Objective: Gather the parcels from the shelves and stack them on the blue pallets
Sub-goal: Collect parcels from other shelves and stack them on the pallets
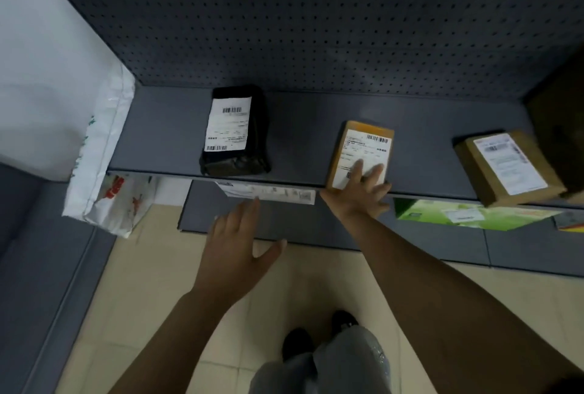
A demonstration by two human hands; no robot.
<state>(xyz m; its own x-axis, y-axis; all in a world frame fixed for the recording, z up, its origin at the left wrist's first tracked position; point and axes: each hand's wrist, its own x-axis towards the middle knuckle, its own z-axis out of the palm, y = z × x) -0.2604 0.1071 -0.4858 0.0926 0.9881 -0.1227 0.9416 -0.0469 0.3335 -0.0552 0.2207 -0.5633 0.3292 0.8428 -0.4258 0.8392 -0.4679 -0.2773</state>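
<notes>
Cardboard parcel — right hand flat on top

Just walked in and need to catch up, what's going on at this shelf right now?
A person is picking parcels off a grey shelf. Their right hand lies with spread fingers on the label of a small tan box at the shelf's front edge. The left hand hovers open below the shelf, holding nothing. A black parcel and a larger brown box also sit on the shelf, untouched.
</notes>
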